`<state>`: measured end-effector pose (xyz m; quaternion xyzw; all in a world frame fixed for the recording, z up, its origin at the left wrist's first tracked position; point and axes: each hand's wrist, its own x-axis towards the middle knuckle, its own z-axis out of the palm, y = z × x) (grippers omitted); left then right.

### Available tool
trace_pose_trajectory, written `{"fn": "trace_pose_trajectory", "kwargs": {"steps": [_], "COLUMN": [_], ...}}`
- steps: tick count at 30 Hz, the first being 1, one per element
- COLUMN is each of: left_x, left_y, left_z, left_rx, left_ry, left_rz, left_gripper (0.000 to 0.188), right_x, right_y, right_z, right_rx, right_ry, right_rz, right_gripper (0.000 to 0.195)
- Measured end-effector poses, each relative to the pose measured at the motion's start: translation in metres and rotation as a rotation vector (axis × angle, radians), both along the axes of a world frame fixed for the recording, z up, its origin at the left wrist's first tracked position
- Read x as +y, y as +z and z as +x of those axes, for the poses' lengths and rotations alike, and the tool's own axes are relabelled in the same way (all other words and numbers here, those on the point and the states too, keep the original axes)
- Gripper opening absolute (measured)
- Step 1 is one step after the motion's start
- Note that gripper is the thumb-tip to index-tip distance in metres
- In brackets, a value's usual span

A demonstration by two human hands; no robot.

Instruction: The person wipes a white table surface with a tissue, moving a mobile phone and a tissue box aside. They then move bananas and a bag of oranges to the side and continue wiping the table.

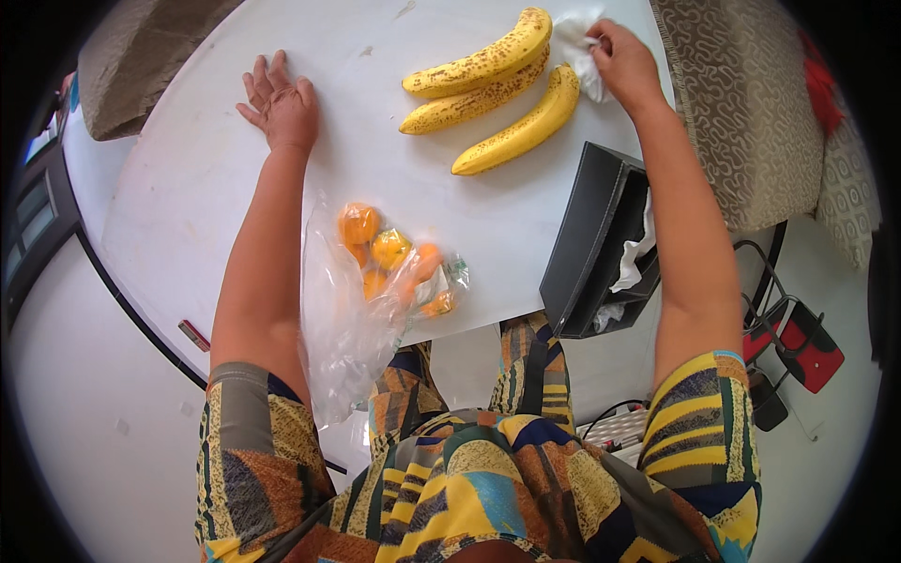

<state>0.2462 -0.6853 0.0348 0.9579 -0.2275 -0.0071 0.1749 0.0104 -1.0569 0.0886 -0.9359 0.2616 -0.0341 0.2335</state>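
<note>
My right hand point(623, 63) pinches a crumpled white tissue point(581, 53) against the table's far right part. Left of it lie spotted yellow bananas: two side by side, the upper one point(486, 67) over the other point(479, 102), and a separate single banana point(521, 127) nearer to me. My left hand point(281, 105) rests on the white tabletop point(211, 176) at the left, fingers spread, holding nothing. Between my forearms, near the table's front edge, a clear plastic bag point(345, 331) holds several orange citrus fruits point(359, 223).
A black tissue box and organizer point(584, 232) stands by my right forearm, with white tissue sticking out. Patterned cushioned seating point(746, 119) borders the table at right; a covered seat point(141, 63) is at upper left. A red and black object point(809, 345) is at lower right.
</note>
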Motion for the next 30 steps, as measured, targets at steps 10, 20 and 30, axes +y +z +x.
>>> {"fn": "trace_pose_trajectory", "kwargs": {"steps": [10,20,30], "left_x": [-0.100,-0.113,-0.119], "left_y": [0.062,0.077,0.092], "left_z": [-0.079,-0.136,-0.143], "left_rx": [0.267,0.013,0.091], "left_ry": [-0.551,-0.579,-0.815], "left_rz": [-0.307,-0.125,0.047], "left_gripper": [0.074,0.099,0.058], "right_x": [-0.046,0.004,-0.004], "right_y": [0.009,0.015,0.005], "right_z": [-0.043,-0.063,-0.071], "right_rx": [0.279,0.303,0.227], "right_ry": [-0.185,0.054,-0.030], "right_rz": [0.049,0.364,0.533], "right_gripper": [0.018,0.014,0.014]}}
